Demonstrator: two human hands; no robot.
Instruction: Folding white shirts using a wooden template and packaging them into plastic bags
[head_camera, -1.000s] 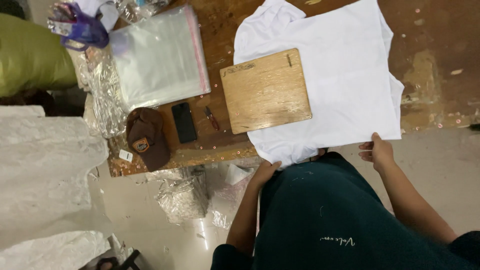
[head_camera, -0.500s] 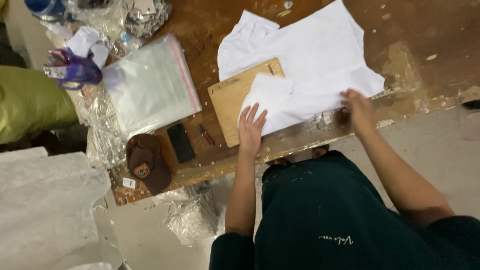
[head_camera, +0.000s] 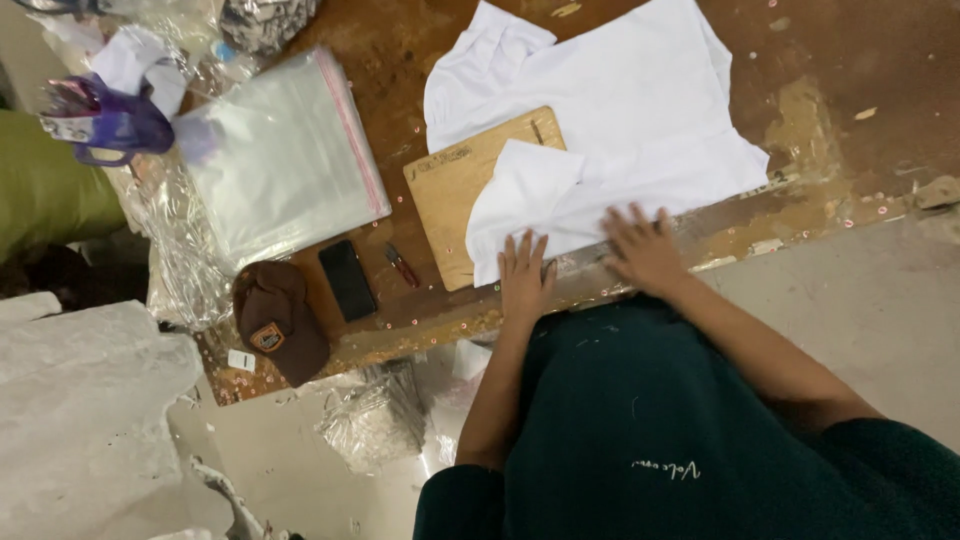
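A white t-shirt (head_camera: 620, 110) lies on the worn brown table (head_camera: 840, 90), its near side folded up over a wooden board (head_camera: 447, 190). My left hand (head_camera: 523, 275) rests flat with spread fingers on the folded edge of the shirt, over the board's near corner. My right hand (head_camera: 640, 245) presses flat on the shirt's near edge by the table's front rim. Neither hand grips anything.
A clear plastic bag with a red strip (head_camera: 280, 160) lies left of the board. A black phone (head_camera: 347, 280), a small red tool (head_camera: 402, 265) and a brown cap (head_camera: 277, 320) sit near the table's front edge. Crumpled plastic (head_camera: 375, 415) lies on the floor.
The shirt's near side has been folded up over the board. Both hands moved from the table's edge onto the fold and now lie flat on it.
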